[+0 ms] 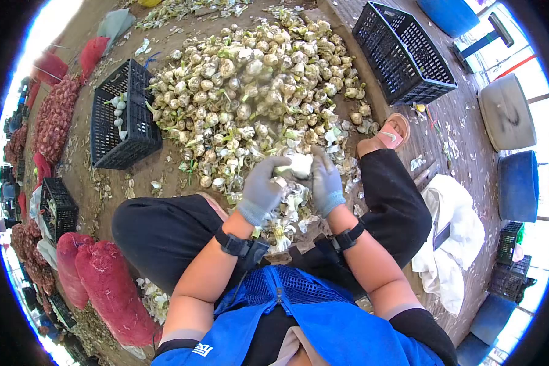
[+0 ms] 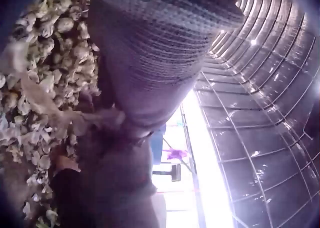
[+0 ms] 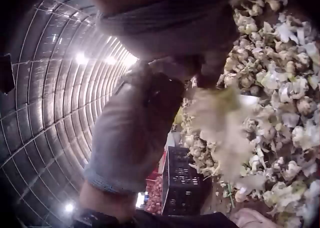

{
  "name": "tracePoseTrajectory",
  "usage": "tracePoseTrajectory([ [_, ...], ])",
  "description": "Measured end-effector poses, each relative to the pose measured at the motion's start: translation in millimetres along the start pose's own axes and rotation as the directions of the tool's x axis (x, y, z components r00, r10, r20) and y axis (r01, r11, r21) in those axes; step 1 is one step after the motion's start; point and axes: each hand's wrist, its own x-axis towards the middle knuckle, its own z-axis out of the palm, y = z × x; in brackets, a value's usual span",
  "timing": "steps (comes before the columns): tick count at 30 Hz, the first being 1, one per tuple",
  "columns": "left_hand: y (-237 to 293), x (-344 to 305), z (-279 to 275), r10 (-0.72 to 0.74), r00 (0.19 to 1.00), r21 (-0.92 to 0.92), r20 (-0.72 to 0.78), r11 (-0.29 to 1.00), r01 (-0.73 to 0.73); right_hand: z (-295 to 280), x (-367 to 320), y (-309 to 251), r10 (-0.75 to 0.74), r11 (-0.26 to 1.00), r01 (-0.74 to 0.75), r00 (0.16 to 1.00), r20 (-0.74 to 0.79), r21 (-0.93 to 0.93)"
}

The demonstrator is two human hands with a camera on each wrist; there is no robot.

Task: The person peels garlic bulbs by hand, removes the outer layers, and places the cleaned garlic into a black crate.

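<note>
In the head view, a white bulb (image 1: 301,165) is held between two gloved hands above the pile. The left hand (image 1: 262,190) grips its left side with curled fingers. Against the right side is the right hand (image 1: 327,183), its fingers bent at the bulb. The left wrist view shows the left hand (image 2: 150,63) large and dark, fingertips hard to make out. Pale, blurred skins (image 3: 222,133) hang beneath the right hand (image 3: 170,35) in the right wrist view, where the left hand (image 3: 125,133) also shows.
A large heap of bulbs (image 1: 226,91) lies ahead, with loose peelings nearer the crossed legs. Black crates stand left (image 1: 125,149) and right (image 1: 409,58) of it. Red net sacks (image 1: 113,287) lie at left; a white cloth (image 1: 451,232) lies at right beside the knee.
</note>
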Motion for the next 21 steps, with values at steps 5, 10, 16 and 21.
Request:
tracePoseTrajectory([
  [5, 2, 4, -10, -0.125, 0.98, -0.167, -0.157, 0.981, 0.098, -2, -6, -53, 0.293, 0.882, -0.337, 0.939, 0.178, 0.328],
  [10, 7, 2, -13, 0.217, 0.976, 0.182, -0.022, 0.961, -0.21, -5, 2, -18, 0.014, 0.966, 0.004, 0.998, 0.069, -0.26],
  [16, 4, 2, -14, -0.255, 0.964, -0.36, -0.077, 0.909, 0.211, -7, -1, -54, 0.085, 0.996, -0.087, 0.995, -0.061, -0.022],
  [21, 9, 2, -19, -0.401, 0.914, -0.866, 0.067, 0.432, 0.253, -24, 17, -50, 0.265, 0.936, -0.207, 0.947, -0.18, 0.286],
])
